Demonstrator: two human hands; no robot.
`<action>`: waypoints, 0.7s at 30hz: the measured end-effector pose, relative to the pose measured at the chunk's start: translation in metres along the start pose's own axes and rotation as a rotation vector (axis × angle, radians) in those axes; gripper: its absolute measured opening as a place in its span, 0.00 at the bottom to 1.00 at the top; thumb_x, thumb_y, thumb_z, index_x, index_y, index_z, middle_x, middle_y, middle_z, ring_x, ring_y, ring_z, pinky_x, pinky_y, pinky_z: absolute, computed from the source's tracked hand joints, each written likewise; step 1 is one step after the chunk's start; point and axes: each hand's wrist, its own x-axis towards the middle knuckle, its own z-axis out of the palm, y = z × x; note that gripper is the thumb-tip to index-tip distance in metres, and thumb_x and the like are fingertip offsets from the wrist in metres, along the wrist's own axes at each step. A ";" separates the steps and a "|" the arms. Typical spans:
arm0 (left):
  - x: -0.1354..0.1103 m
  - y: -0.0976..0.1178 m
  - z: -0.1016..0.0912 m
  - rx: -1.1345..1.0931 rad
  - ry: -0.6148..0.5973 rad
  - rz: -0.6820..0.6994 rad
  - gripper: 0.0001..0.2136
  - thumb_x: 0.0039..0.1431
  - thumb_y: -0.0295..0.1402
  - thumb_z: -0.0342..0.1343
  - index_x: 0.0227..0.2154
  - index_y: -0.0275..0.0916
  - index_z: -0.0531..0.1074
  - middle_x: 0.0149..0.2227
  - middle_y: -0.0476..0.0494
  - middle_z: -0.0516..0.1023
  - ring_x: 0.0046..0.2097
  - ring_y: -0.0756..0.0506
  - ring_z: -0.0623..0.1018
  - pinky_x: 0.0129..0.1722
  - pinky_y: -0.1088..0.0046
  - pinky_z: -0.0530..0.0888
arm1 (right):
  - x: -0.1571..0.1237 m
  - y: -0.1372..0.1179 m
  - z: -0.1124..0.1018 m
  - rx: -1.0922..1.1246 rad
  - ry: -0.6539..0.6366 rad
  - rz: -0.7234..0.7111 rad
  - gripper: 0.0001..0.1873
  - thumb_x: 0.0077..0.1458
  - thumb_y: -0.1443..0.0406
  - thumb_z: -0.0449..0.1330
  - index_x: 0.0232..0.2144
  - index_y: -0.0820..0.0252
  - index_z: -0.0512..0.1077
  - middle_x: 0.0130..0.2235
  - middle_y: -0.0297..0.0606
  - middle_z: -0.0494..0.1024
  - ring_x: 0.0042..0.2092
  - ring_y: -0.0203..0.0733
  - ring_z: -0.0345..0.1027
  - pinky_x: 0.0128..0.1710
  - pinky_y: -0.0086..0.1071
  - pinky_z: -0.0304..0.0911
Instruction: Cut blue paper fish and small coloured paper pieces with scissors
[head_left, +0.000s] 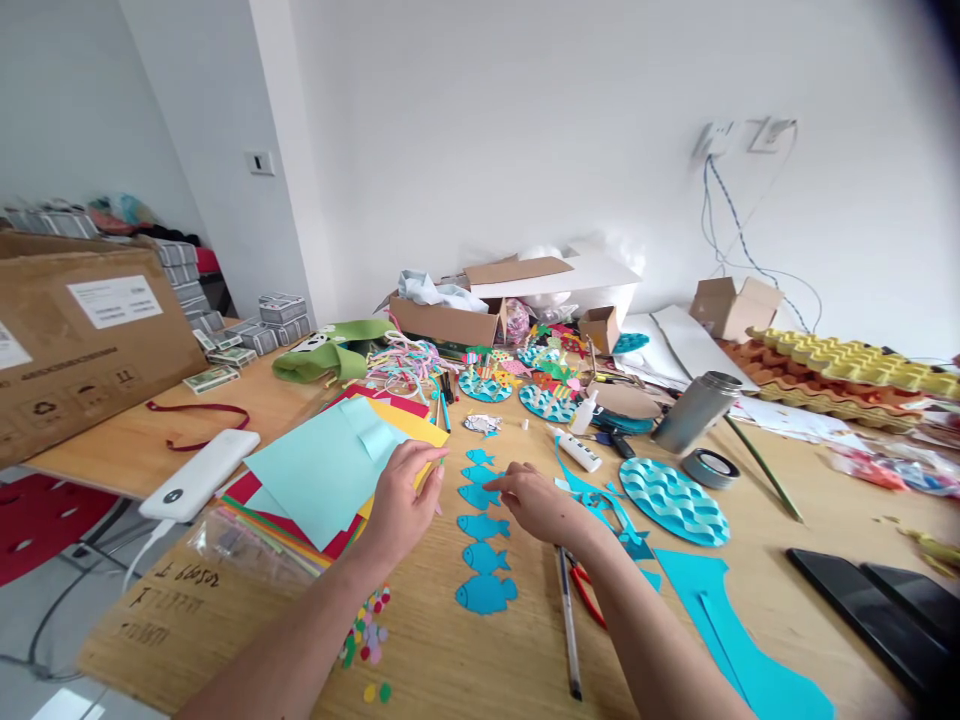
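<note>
My left hand [401, 500] pinches the edge of the stacked coloured paper sheets [322, 470], thumb and fingers closed on a yellow sheet near the light blue top sheet. My right hand [534, 500] hovers with fingers curled and tips together over a column of blue paper fish [482, 528] lying on the wooden table [465, 660]. Whether it holds anything is hidden. A pen [568, 625] and red-handled scissors [585, 590] lie just right of my right wrist.
A white power bank [199, 487] lies left of the paper. Round blue wave discs [673, 500], a glue bottle [576, 448], a metal flask [694, 412], tape roll [709, 468], cardboard boxes [450, 320], egg trays [847, 365] and a dark tablet [877, 610] crowd the table.
</note>
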 end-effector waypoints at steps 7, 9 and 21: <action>0.000 -0.001 0.000 0.011 0.011 0.038 0.11 0.61 0.28 0.49 0.43 0.41 0.73 0.41 0.42 0.74 0.45 0.44 0.74 0.46 0.63 0.73 | 0.003 -0.001 0.011 -0.025 -0.047 -0.029 0.27 0.53 0.76 0.51 0.51 0.50 0.74 0.44 0.45 0.75 0.49 0.47 0.66 0.46 0.32 0.59; 0.000 -0.001 0.000 0.010 0.015 0.037 0.11 0.61 0.28 0.49 0.43 0.41 0.73 0.41 0.42 0.74 0.45 0.44 0.74 0.47 0.63 0.72 | 0.004 -0.002 0.011 -0.029 -0.038 -0.029 0.27 0.53 0.77 0.51 0.51 0.49 0.74 0.43 0.44 0.74 0.49 0.46 0.65 0.46 0.31 0.58; 0.001 0.001 0.000 0.011 0.009 0.042 0.11 0.61 0.28 0.50 0.43 0.41 0.74 0.40 0.42 0.75 0.45 0.43 0.74 0.47 0.63 0.72 | 0.014 0.011 0.025 -0.119 0.085 0.082 0.28 0.56 0.76 0.48 0.54 0.53 0.72 0.41 0.49 0.72 0.44 0.50 0.63 0.45 0.34 0.54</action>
